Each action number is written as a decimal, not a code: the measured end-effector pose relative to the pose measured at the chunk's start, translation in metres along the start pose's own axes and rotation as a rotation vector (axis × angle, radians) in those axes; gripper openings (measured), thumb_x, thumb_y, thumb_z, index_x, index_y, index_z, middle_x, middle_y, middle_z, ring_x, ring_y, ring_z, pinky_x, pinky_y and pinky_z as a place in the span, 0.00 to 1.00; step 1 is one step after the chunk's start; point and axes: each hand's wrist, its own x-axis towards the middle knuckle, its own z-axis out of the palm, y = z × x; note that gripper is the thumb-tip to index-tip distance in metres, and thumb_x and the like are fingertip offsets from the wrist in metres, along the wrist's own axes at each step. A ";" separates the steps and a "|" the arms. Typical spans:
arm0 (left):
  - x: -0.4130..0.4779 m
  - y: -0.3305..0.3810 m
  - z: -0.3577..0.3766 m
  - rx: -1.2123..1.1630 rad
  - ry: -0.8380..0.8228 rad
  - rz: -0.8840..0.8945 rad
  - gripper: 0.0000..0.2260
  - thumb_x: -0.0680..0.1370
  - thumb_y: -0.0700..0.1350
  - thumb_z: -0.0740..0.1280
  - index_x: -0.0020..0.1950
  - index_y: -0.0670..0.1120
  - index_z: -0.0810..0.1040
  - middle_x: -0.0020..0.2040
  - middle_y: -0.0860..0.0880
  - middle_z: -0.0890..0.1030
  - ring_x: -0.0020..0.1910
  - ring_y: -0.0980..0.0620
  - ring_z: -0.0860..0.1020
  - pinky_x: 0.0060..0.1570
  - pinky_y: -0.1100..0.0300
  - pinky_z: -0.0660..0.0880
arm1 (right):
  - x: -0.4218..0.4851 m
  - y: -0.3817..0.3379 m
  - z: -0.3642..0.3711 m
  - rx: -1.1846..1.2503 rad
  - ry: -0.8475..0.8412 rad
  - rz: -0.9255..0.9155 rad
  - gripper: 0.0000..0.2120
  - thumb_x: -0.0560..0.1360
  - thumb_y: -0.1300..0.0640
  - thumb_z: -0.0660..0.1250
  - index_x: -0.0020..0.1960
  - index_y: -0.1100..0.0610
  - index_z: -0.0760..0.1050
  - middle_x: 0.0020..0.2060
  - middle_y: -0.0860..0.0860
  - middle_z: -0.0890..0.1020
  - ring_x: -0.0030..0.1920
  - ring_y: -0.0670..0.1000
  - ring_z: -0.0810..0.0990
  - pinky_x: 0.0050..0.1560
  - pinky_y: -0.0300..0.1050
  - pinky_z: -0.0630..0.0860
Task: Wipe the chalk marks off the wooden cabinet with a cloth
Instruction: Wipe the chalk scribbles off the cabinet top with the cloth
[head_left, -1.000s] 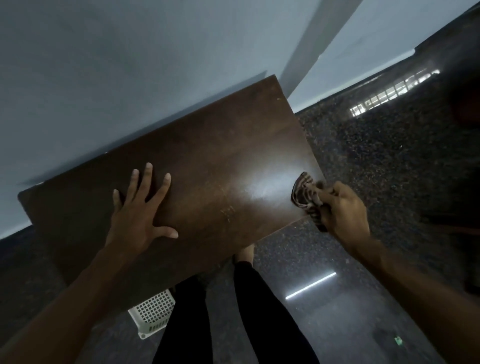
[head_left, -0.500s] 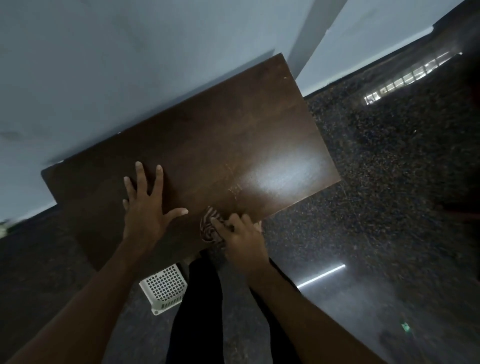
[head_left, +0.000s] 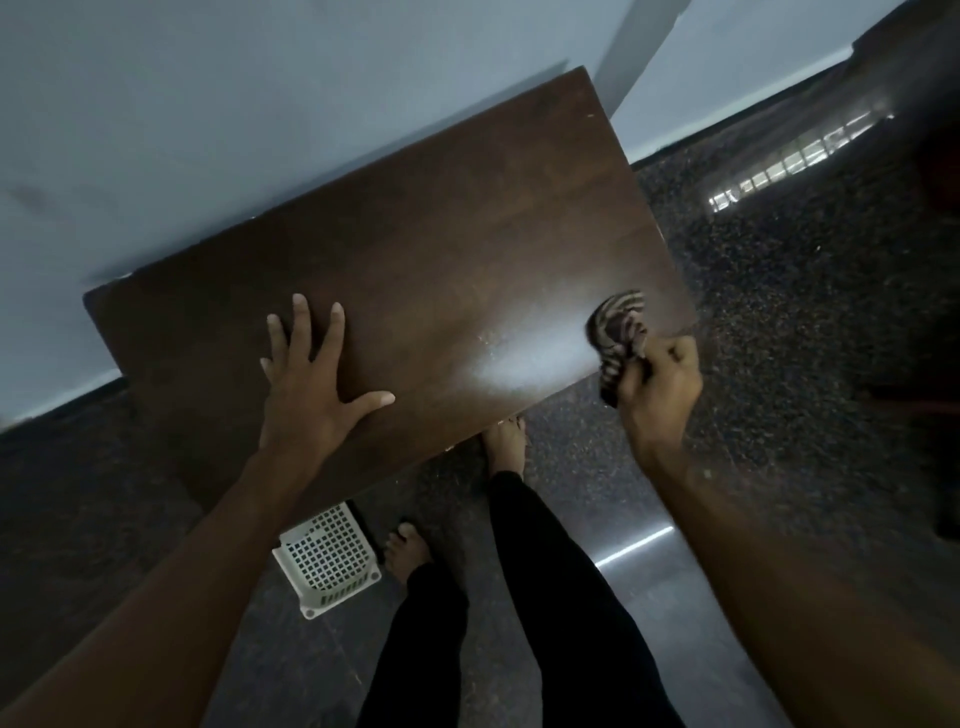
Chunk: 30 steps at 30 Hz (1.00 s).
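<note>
1. Since half a second ago, the cloth (head_left: 615, 327) has been carried by the right hand (head_left: 660, 387) from the near edge beside the left thumb out to the right near corner of the cabinet top (head_left: 441, 234). The left hand (head_left: 311, 384) has been kept where it was on the wood.
2. At 9 o'clock from the frame's centre, the left hand is laid flat on the top. Its fingers are straight and spread wide toward 12 o'clock, its thumb is stretched toward 3 o'clock, and nothing is held.
3. At 6 o'clock from that hand, a white perforated basket (head_left: 327, 561) is seen on the floor, just beside the cabinet's near edge.
4. At 3 o'clock from the left hand, faint pale chalk marks (head_left: 488, 340) are seen between the two hands, beside a patch of glare.
5. At 6 o'clock in the frame, two bare feet and black trousers (head_left: 545, 571) are seen.
6. At 3 o'clock from the marks, the striped cloth is bunched against the wood, with part of it hung over the edge.
7. The cloth is gripped in the curled fingers of the right hand, which is placed at 5 o'clock from it, past the cabinet's edge.
8. At 3 o'clock lies a dark speckled floor (head_left: 779, 312).
</note>
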 end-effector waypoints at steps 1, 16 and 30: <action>-0.003 -0.003 0.001 -0.012 0.014 0.016 0.48 0.73 0.65 0.70 0.84 0.52 0.47 0.83 0.46 0.38 0.81 0.41 0.36 0.77 0.33 0.48 | -0.018 -0.016 0.009 0.023 -0.010 -0.017 0.19 0.76 0.67 0.64 0.39 0.43 0.68 0.42 0.44 0.69 0.39 0.37 0.68 0.43 0.26 0.66; -0.099 -0.123 0.057 -0.024 0.253 0.105 0.27 0.84 0.50 0.56 0.82 0.44 0.57 0.84 0.45 0.48 0.82 0.45 0.47 0.72 0.43 0.64 | -0.226 -0.134 0.151 0.063 -0.279 -0.565 0.23 0.73 0.58 0.66 0.69 0.49 0.75 0.46 0.52 0.74 0.45 0.53 0.69 0.29 0.40 0.66; -0.084 -0.066 0.064 -0.005 0.233 0.030 0.33 0.84 0.61 0.55 0.82 0.43 0.55 0.83 0.40 0.48 0.82 0.38 0.47 0.76 0.33 0.52 | -0.028 -0.013 0.021 -0.145 0.006 -0.146 0.18 0.72 0.57 0.56 0.53 0.63 0.80 0.48 0.63 0.77 0.48 0.63 0.76 0.49 0.53 0.73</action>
